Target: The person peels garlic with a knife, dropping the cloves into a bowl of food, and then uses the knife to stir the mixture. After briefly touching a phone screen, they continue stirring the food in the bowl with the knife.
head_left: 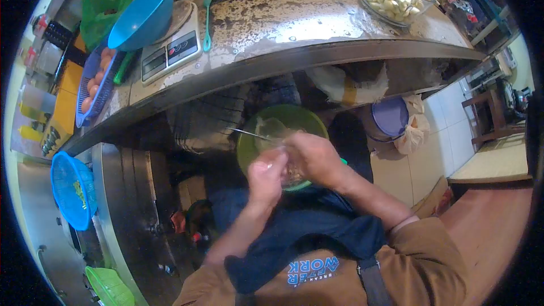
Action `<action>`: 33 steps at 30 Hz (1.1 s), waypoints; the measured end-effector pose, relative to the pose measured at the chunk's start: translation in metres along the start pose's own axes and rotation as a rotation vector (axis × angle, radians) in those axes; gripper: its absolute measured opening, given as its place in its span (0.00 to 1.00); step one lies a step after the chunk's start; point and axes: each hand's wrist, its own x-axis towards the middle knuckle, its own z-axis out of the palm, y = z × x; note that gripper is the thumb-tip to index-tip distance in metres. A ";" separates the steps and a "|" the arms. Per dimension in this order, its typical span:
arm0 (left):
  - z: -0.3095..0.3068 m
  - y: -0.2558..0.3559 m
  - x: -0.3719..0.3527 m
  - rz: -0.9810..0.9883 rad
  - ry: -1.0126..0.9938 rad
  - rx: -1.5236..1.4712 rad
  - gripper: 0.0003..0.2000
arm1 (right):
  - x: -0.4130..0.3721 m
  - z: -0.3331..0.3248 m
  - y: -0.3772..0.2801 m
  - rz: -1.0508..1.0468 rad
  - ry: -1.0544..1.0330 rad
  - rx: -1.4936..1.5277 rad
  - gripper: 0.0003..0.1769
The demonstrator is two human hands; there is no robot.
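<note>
Both hands meet over a green basin (251, 157) at my lap. My right hand (314, 160) is closed around a knife (248, 132), whose thin blade points left; the grip hides its handle. Close against it, my left hand (267, 177) is closed with its fingers pinched together. Whatever sits between those fingers is too small and blurred to make out. Inside the basin, below the hands, lie pale brownish bits and what looks like a clear plastic bag or container, partly hidden.
Ahead is a worn counter (272, 20) with a glass bowl of peeled garlic cloves (394, 3), a kitchen scale (173, 54), a blue bowl (144, 18), a turquoise spoon (207, 25) and an egg basket (85, 102). A blue colander (61, 184) stands left; a purple bucket (390, 118) sits right.
</note>
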 end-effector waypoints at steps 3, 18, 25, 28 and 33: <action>0.005 0.000 -0.004 -0.042 0.020 -0.099 0.10 | 0.004 -0.004 -0.003 -0.012 -0.010 -0.006 0.11; 0.008 -0.003 0.000 -0.028 0.035 -0.213 0.05 | 0.004 0.013 0.003 0.079 -0.016 -0.056 0.18; 0.011 -0.004 0.000 0.039 0.039 -0.198 0.06 | 0.003 0.009 -0.001 0.098 0.137 0.010 0.11; 0.009 -0.009 0.002 0.053 0.026 -0.144 0.05 | 0.001 0.008 0.002 0.019 0.170 0.037 0.09; 0.007 -0.004 0.001 0.111 0.017 -0.101 0.04 | 0.005 -0.001 -0.001 0.009 0.076 0.014 0.11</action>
